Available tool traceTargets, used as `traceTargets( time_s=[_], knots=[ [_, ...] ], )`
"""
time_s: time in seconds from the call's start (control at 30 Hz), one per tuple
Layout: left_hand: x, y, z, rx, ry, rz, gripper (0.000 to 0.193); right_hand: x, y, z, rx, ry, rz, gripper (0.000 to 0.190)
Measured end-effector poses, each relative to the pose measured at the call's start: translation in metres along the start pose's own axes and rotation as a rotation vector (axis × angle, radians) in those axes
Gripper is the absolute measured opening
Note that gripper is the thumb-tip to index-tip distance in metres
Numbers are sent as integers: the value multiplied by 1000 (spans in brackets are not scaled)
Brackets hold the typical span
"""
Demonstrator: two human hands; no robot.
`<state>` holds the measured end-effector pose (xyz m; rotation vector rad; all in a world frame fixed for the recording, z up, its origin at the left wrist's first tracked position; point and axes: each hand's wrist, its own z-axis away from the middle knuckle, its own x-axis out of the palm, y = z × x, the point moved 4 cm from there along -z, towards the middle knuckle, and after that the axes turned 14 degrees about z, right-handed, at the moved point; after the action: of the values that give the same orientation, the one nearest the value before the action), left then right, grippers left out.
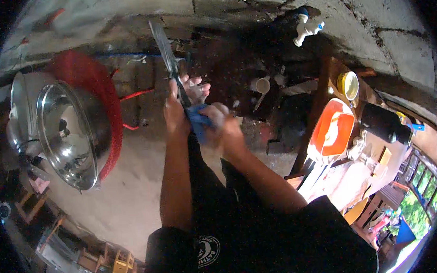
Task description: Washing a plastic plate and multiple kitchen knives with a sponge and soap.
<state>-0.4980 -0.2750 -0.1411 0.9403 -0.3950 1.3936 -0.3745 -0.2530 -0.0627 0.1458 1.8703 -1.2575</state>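
My left hand (175, 112) grips a long, narrow item (164, 46), partly dark and partly shiny metal, that points up and away from me; blur hides whether it is a blade. My right hand (223, 123) is closed on a blue cloth (200, 122) pressed against the item's near end. A foot's bare toes (197, 87) show just beyond my hands on the floor. Past them, a pale cup (262, 85) rests on the dark ground.
Left, a large metal basin (68, 135) leans against a red round item (110, 116) with red legs. Right, an orange container (333, 130), a yellow-rimmed tub (348, 86) and a black flask-like bottle (381, 122) stand on a wooden table. A white tap (303, 30) projects from the wall.
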Motion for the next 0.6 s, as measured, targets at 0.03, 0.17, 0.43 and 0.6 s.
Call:
traceTargets(
  time_s=[0.03, 0.17, 0.43, 0.6],
  knots=[
    [-1, 9, -5, 4, 15, -77, 37, -9, 5, 4, 97, -21, 88, 33],
    [3, 26, -8, -29, -24, -397, 25, -44, 42, 3, 717, 108, -341, 27],
    [17, 10, 27, 479, -215, -1447, 29, -31, 35, -94, -338, 54, 251, 39],
    [13, 21, 39, 310, -165, -1116, 26, -2, 27, -93, -589, -184, 172, 51]
  ],
)
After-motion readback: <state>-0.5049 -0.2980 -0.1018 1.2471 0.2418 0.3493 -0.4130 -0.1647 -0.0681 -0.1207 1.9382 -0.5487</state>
